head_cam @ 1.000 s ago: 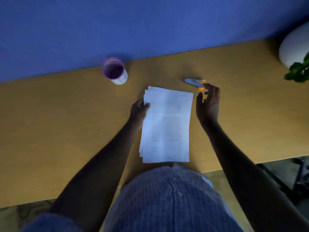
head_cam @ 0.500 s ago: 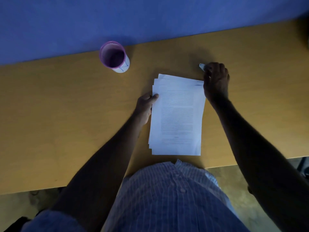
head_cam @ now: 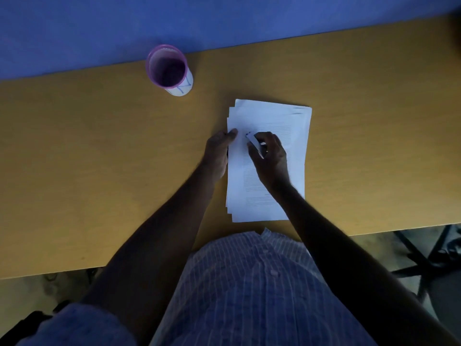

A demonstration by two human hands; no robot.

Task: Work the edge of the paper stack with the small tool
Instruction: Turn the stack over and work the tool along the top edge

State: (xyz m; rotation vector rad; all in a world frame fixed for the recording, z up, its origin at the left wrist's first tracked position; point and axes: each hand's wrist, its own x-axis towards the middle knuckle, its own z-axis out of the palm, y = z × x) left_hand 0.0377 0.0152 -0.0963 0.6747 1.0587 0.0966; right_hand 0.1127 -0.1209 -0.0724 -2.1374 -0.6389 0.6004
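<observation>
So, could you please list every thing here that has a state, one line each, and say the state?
paper stack: flat on the desk, sheets slightly fanned, not squared
small tool: held in the right hand, over the stack
right hand: closed around the tool
left hand: at the stack's left edge, thumb on the paper
cup: upright, apart from the stack, contents unclear

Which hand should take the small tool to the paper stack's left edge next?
Right: the right hand already holds the small tool near that edge, while the left hand steadies the paper stack.
</observation>
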